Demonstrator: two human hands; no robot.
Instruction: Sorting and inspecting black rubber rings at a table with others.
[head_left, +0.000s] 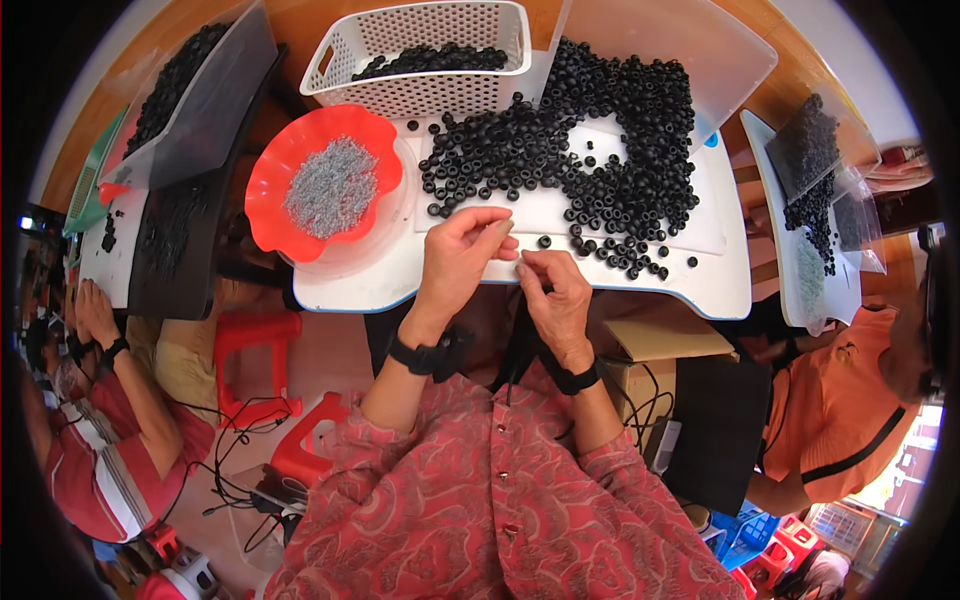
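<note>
My left hand (pixel 462 252) and my right hand (pixel 556 300) meet at the near edge of the white table (pixel 350 285). Thumb and fingers are pinched together on both; whatever lies between them is too small to make out. Just beyond the fingertips spreads a heap of round black parts with holes (pixel 640 150), like thick beads, with a few loose ones nearest my right hand. To the left of my left hand, a red scalloped bowl (pixel 272 205) holds a mound of tiny grey pieces (pixel 332 188).
Behind the heap stands a white perforated basket (pixel 425 98) with more black parts. A clear plastic bin (pixel 690 50) lies tipped at the far right. People sit at side tables: one in a red shirt (pixel 125 460) at left, one in orange (pixel 850 410) at right. A red stool (pixel 255 360) stands below.
</note>
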